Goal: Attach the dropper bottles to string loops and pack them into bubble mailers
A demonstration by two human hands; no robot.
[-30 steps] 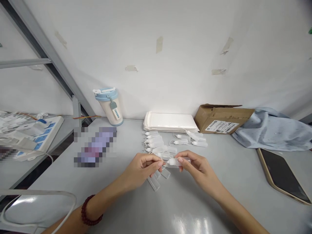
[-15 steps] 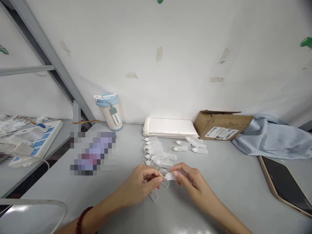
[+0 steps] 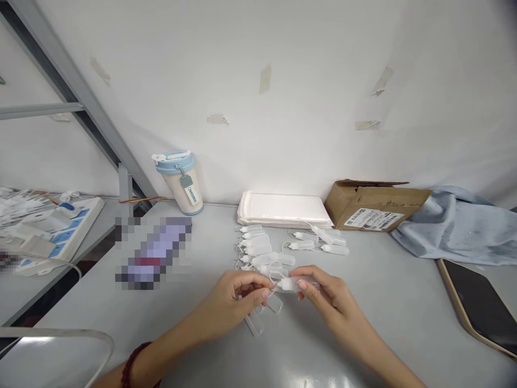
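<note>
My right hand (image 3: 325, 293) grips a small translucent dropper bottle (image 3: 287, 284) between thumb and fingers, its nozzle pointing left. At that nozzle, my left hand (image 3: 244, 297) is pinched closed on the bottle's thin white cord (image 3: 276, 276); the fingers hide whatever is at its end. Beneath and beside my left fingers lie loose clear pieces, among them a clear tube (image 3: 254, 324). Just beyond my hands, several similar bottles (image 3: 258, 249) lie in a stacked row, nozzles to the left. A smaller group of bottles (image 3: 302, 245) lies to their right, with cords attached.
Against the wall lie a stack of white trays (image 3: 286, 209) and an open cardboard box (image 3: 375, 207). A blue-grey cloth (image 3: 456, 229) and a phone (image 3: 480, 304) are at right. At left stand a tumbler (image 3: 181, 183), a pixelated purple item (image 3: 157, 250) and a white cable (image 3: 81, 334).
The bottle's nozzle has drawn slightly away from my left fingertips as my right hand shifted right. Both hands keep their pinch. The view has turned a little.
</note>
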